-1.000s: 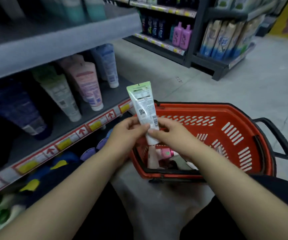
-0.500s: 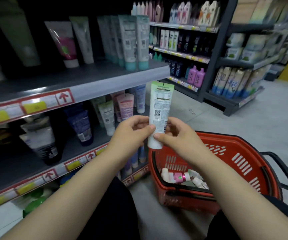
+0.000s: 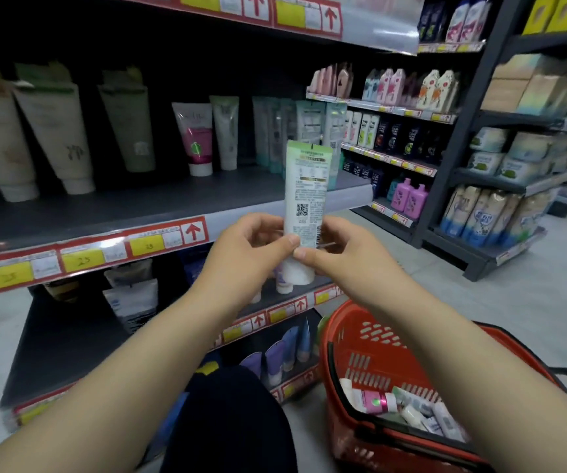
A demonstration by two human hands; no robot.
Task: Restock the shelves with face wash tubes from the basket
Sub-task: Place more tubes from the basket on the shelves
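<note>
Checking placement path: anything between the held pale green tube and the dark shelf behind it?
Nothing visible. Left hand and right hand pinch the white-and-green face wash tube upright before the dark grey shelf; its front is bare, standing tubes only at the back.

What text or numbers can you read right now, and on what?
"23": yellow price tag on the shelf edge.
"23": next yellow tag to its left.
"25", faint, probably: third yellow tag, farther left.
Face wash tube: QR code and barcode; print too small to read.
Shelved products: labels blurred, unreadable.
</note>
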